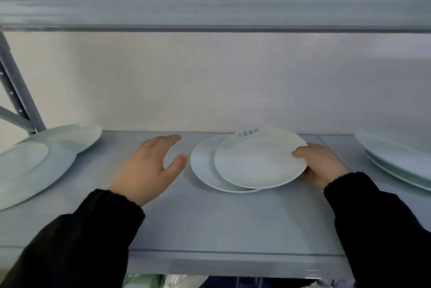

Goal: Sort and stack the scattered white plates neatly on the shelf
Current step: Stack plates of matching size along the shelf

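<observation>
One upper plate (258,159) (faint print on its far rim) overlapping lower plate (203,166), right hand (321,164) gripping its 3 o'clock edge, left hand (149,166) spread wide, holding nothing, near the 9 o'clock edge, bare shelf (221,222) toward 6 o'clock, larger plates (35,166) far at 9, plate stack (401,159) at 3.

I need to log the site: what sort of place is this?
Probably a storeroom or kitchen stockroom: a grey metal shelf on a perforated upright, a plain wall behind, and loose white plates, one in the right hand.

Right hand (323,164) gripping top small plate (258,159) over lower plate (203,166), left hand (149,166) spread open above shelf (233,224)
</observation>
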